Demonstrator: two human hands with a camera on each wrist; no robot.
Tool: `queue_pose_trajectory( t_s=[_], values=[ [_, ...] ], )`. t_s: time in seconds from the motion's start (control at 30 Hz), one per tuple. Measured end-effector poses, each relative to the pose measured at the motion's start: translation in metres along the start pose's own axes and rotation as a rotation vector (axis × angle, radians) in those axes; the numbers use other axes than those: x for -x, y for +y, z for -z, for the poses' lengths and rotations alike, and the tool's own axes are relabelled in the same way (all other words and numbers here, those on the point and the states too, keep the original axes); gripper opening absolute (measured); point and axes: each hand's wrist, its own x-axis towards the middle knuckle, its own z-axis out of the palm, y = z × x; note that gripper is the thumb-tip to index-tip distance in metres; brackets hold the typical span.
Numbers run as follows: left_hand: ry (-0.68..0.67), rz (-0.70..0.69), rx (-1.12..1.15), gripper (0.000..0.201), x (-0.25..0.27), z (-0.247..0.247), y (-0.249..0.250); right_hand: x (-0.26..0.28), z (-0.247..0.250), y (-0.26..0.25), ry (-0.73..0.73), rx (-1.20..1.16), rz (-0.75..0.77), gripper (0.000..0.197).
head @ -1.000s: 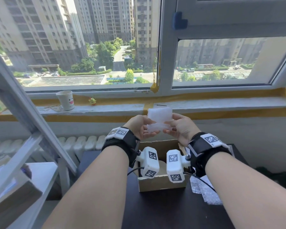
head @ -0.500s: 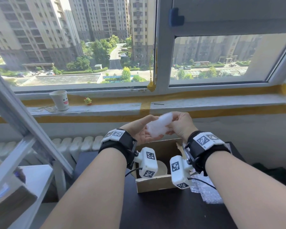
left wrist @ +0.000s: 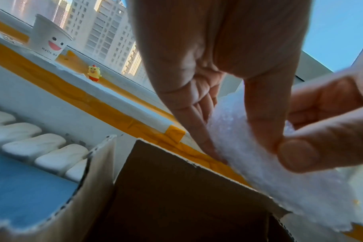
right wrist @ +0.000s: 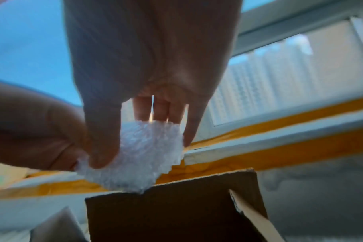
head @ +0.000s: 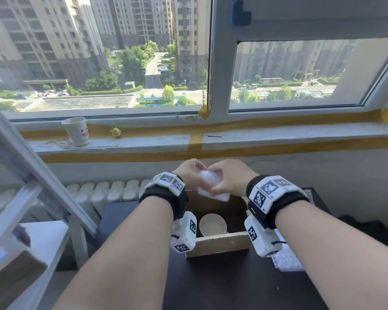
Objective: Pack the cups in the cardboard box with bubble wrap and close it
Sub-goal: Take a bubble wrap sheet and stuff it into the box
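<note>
An open cardboard box (head: 217, 245) stands on the dark table, and a white cup (head: 212, 224) sits upright inside it. Above the box's far edge both hands hold a folded piece of white bubble wrap (head: 211, 186). My left hand (head: 189, 173) pinches its left side between thumb and fingers. My right hand (head: 230, 177) pinches its right side. The left wrist view shows the bubble wrap (left wrist: 249, 163) squeezed between both hands over the box's far wall (left wrist: 176, 188). From the right wrist, the bubble wrap (right wrist: 143, 155) hangs just above the box (right wrist: 176, 209).
More bubble wrap (head: 287, 260) lies on the table right of the box. A paper cup with a smiling face (head: 76, 130) and a small yellow toy (head: 115, 132) stand on the windowsill. A radiator (head: 108, 191) runs below the sill; a metal frame (head: 31, 175) leans at left.
The hands have folded the bubble wrap smaller and brought it down closer to the box. The view has tilted down, so the cup inside the box shows.
</note>
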Motion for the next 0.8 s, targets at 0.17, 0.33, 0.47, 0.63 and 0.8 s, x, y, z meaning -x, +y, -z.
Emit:
queue_pose_trajectory(
  t_s=[0.17,0.33,0.47,0.63,0.8],
  values=[
    [-0.044,0.113,0.288,0.057,-0.006,-0.007,-0.013,-0.002,-0.006,0.0,0.012,0.035,-0.002,0.039],
    [-0.193,0.182,0.486,0.066,-0.01,-0.018,-0.015,-0.001,-0.017,0.011,0.022,-0.04,-0.148,0.03],
    [-0.041,0.063,0.154,0.043,-0.014,-0.023,-0.005,-0.002,-0.037,0.023,0.028,-0.13,-0.369,0.023],
    [0.098,-0.125,-0.549,0.023,-0.017,-0.033,-0.017,-0.008,-0.061,0.023,-0.067,-0.02,-0.508,0.022],
    [0.021,-0.101,-0.705,0.029,-0.028,-0.042,-0.039,-0.002,-0.057,0.036,-0.054,0.173,-0.546,0.023]
  ],
)
